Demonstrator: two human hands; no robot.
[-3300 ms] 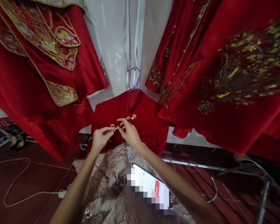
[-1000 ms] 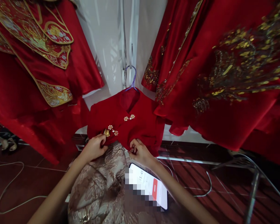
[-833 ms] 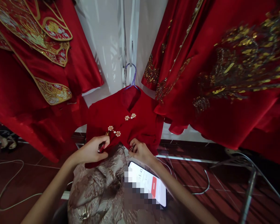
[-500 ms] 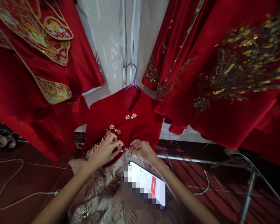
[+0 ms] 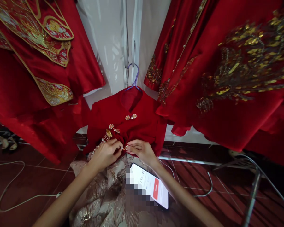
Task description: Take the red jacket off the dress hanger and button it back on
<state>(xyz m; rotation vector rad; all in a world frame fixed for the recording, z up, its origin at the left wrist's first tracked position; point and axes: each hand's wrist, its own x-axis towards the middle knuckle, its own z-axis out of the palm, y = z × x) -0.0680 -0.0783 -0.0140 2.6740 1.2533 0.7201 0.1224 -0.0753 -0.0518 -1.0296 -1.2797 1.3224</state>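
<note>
A small red jacket (image 5: 142, 126) hangs on a purple hanger (image 5: 133, 78) in front of me. It has pearl flower fasteners near the collar (image 5: 131, 117) and lower left (image 5: 114, 128), with a gold tassel charm (image 5: 107, 135). My left hand (image 5: 106, 153) and my right hand (image 5: 142, 150) meet at the jacket's lower front, fingertips pinched on a pearl fastener (image 5: 124, 147) between them. A beige embroidered skirt (image 5: 104, 195) falls below the jacket.
Large red gowns with gold embroidery hang at the left (image 5: 38, 63) and right (image 5: 227, 72). A phone with a lit screen (image 5: 153, 186) rests near my right forearm. A white cable (image 5: 11, 195) lies on the dark red tiled floor. A metal stand (image 5: 253, 189) is at the lower right.
My hands dropped from the upper pearl fastener to the jacket's lower front. My left hand then moved right from the hem edge until its fingertips met my right hand's at the fastener.
</note>
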